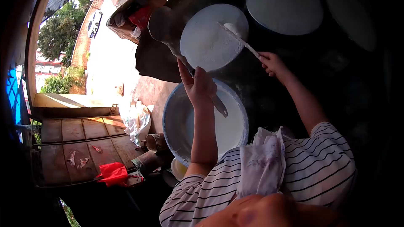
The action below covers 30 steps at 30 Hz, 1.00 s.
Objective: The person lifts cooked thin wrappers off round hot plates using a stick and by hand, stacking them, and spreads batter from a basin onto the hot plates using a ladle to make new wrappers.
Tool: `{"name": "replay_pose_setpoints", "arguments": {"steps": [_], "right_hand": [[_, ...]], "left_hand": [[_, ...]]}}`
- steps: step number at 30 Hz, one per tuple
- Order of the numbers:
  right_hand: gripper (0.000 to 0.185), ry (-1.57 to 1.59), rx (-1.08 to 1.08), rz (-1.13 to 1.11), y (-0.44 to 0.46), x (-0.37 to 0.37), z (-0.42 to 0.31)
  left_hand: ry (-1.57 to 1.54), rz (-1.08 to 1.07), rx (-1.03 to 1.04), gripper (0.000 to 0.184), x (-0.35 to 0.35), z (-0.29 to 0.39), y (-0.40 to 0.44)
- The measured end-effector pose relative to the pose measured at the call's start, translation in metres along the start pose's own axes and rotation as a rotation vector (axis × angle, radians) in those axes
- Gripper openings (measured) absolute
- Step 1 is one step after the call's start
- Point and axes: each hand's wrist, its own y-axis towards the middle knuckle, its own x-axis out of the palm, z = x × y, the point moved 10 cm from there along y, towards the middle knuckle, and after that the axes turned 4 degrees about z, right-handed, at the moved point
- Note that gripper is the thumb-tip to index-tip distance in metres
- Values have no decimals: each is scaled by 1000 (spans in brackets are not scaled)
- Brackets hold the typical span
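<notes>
My left hand (198,85) is closed round the handle of a ladle (180,54), above the near rim of a wide basin (169,122) of white liquid. The ladle's dark, round head lies beyond the hand, left of a white round surface (202,33). In my right hand (272,64) is a thin, white-coated stick (248,47). Its far end reaches over that round surface, beside a small white mound (232,28).
Two more pale round surfaces (284,6) (351,19) lie at the upper right. Metal cans (147,162), a red bag (113,174) and a white plastic bag (137,122) are at the lower left. A covered container (126,14) stands at the upper left.
</notes>
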Motion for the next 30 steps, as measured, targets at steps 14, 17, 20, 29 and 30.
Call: {"name": "replay_pose_setpoints", "arguments": {"steps": [14, 17, 20, 29, 30], "right_hand": [[31, -884, -780, 262, 66, -20, -97], [31, -956, -562, 467, 50, -72, -77], [33, -1086, -506, 330, 47, -36, -67], [19, -1008, -698, 137, 56, -12, -101], [20, -945, -707, 150, 55, -14, -98]], "left_hand": [[-47, -117, -302, 54, 62, -96, 92], [-405, -215, -526, 44, 55, -102, 89], [-434, -76, -615, 21, 62, -118, 107], [-879, 19, -980, 34, 64, -154, 123], [-863, 18, -962, 34, 58, -160, 131]]}}
